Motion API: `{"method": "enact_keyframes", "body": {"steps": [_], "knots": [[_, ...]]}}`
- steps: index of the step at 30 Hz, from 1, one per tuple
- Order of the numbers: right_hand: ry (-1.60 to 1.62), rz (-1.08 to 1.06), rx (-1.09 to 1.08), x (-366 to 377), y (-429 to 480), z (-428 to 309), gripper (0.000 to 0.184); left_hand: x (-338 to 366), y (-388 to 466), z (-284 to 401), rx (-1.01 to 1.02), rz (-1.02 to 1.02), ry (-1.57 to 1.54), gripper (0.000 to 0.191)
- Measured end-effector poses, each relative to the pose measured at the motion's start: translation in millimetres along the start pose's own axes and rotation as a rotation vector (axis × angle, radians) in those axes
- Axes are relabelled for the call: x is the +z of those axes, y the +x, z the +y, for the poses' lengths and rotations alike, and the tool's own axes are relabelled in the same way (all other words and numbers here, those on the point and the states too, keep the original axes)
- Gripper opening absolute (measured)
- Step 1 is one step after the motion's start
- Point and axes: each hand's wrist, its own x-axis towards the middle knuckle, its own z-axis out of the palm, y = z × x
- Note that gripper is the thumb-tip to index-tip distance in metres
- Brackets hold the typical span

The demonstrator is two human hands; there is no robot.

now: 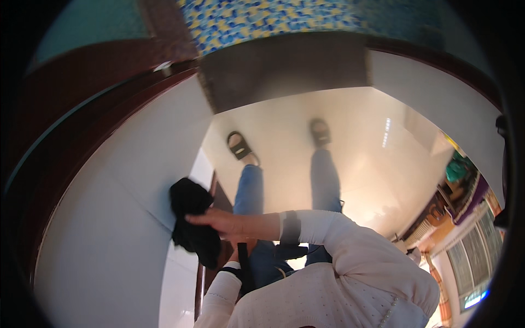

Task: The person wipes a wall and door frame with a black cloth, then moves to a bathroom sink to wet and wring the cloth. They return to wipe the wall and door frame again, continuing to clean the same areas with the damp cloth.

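Observation:
A bundle of black cloth (195, 221) is held out to my left, beside the white tiled wall (119, 197). My right hand (215, 221) reaches across my body and grips the cloth near its middle, with one finger or the thumb lying over it. Below and partly behind it is my left hand (246, 249), close to the cloth. Its fingers are mostly hidden by my right hand, so their hold cannot be made out. Dark bands wrap both forearms, and a black strap (244, 262) hangs by my left wrist.
Pale glossy floor (279, 110) lies under my dark slippers (239, 146). Ahead, a dark threshold slab (287, 69) borders a blue-and-yellow patterned floor (266, 18). A dark red door frame (102, 131) runs along the left. A green bag (457, 168) is among items at right.

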Motion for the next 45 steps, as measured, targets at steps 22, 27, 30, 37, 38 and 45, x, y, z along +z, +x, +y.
{"method": "enact_keyframes", "body": {"steps": [22,27,30,37,38,45], "knots": [[-3.022,2.383,0.109,82,-702,-217,0.041,68,11,163,0.001,0.17,-0.062,0.026],[-2.864,2.133,0.09,28,-675,-262,0.041,77,23,195,0.11,0.14,-0.03,0.025],[-2.986,1.836,0.266,-4,-643,-292,0.041,81,23,190,-0.023,0.065,-0.077,0.019],[-2.923,1.637,0.667,-112,-554,-386,0.041,109,19,203,-0.099,0.123,-0.157,0.017],[-2.915,1.582,0.745,-131,-540,-399,0.04,113,19,211,-0.103,0.139,-0.166,0.016],[-3.104,1.136,0.933,-297,-451,-479,0.03,140,25,280,-0.211,0.109,-0.127,0.016]]}}
